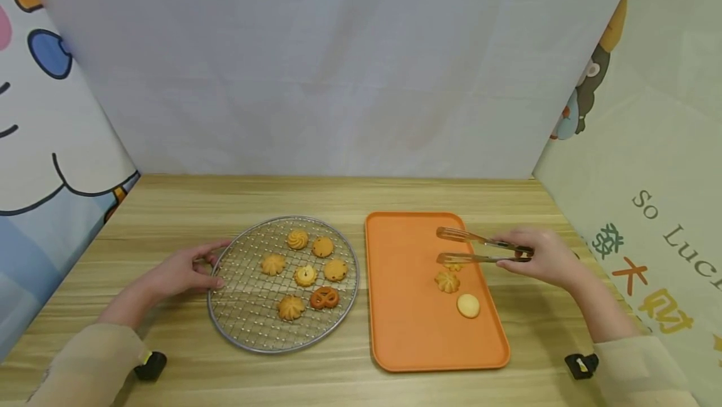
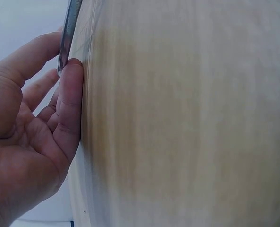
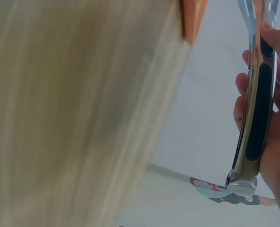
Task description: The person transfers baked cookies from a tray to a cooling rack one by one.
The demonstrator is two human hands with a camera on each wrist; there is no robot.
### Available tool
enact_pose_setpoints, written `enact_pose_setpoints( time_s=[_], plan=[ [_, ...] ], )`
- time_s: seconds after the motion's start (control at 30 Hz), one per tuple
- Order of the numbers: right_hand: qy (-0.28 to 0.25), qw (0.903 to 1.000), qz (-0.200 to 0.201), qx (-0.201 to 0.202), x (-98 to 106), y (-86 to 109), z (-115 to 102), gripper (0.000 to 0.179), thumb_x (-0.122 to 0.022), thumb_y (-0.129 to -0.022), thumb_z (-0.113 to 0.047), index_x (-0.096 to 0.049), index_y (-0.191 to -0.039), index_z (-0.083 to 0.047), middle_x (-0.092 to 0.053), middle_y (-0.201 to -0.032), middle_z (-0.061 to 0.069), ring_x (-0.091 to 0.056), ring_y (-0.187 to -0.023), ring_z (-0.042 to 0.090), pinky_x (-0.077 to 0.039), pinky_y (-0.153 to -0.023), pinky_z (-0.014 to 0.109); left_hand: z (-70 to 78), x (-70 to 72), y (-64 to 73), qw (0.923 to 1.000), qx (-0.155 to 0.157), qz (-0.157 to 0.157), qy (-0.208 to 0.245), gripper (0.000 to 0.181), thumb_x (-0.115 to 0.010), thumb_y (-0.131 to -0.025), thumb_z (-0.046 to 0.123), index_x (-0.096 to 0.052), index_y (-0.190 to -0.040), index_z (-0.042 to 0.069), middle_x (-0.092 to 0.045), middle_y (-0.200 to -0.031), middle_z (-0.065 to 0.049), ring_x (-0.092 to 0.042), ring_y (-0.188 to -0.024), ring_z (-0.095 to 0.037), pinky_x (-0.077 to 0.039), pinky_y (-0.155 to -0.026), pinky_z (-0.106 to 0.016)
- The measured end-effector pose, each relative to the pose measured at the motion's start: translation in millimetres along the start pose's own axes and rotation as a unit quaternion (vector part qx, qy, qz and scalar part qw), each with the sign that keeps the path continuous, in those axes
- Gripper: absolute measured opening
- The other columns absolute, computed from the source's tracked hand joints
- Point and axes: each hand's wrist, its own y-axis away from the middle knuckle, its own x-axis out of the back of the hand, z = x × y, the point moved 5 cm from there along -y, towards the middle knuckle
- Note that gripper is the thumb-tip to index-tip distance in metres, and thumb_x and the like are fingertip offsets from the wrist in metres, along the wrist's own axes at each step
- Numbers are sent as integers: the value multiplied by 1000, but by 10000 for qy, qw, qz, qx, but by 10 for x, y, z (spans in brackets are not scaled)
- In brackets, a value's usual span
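A round wire rack [image 1: 248,325] lies at the left, bearing several cookies, among them a pretzel-shaped one [image 1: 324,297] and a swirl one [image 1: 298,239]. My left hand [image 1: 183,272] holds the rack's metal rim [image 2: 70,35] at its left side, thumb and fingers about the edge. My right hand [image 1: 544,256] grips metal tongs [image 3: 260,109] with dark handle pads. The tongs' arms are spread apart over the orange tray [image 1: 406,332]. On the tray lie a flower-shaped cookie [image 1: 447,281], a round pale cookie [image 1: 468,306] and another cookie [image 1: 453,266] partly hidden by the tongs.
Rack and tray stand side by side on a wood-grain table [image 1: 186,363], a narrow strip of wood between them. A pale cloth [image 1: 338,81] hangs behind the table's far edge. Printed cloths flank both sides, and a dark strap piece [image 1: 581,366] sits by the right sleeve.
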Motion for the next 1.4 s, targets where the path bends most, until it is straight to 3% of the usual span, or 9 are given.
enact_pose_setpoints(
  time_s=[0.33,0.73,1.4],
  plan=[
    [159,9991,-146,-361,-77,142,161,35,-82,-70,-12,-71,-104,-10,-69,-90,4,-47,-59,-6,-42,-50,19,13,-1,5,10000,-15,-4,-11,92,-79,-74,23,-27,-148,7,-45,-115,-24,-59,-78,-18,-53,-67,-28],
    [456,9922,-712,-917,-105,151,215,36,-78,-76,-25,-71,-109,-10,-69,-100,8,-46,-57,-5,-39,-50,20,23,-3,4,10000,15,9,-13,92,-80,-74,23,-27,-148,7,-46,-116,-23,-60,-80,-20,-53,-68,-28],
    [279,9875,-1085,-1106,-122,146,249,35,-75,-80,-28,-71,-110,-11,-69,-104,9,-47,-60,-3,-40,-53,22,30,-4,16,9999,73,19,-96,92,-79,-74,26,-27,-148,8,-45,-115,-22,-59,-76,-18,-51,-67,-27]
  ],
)
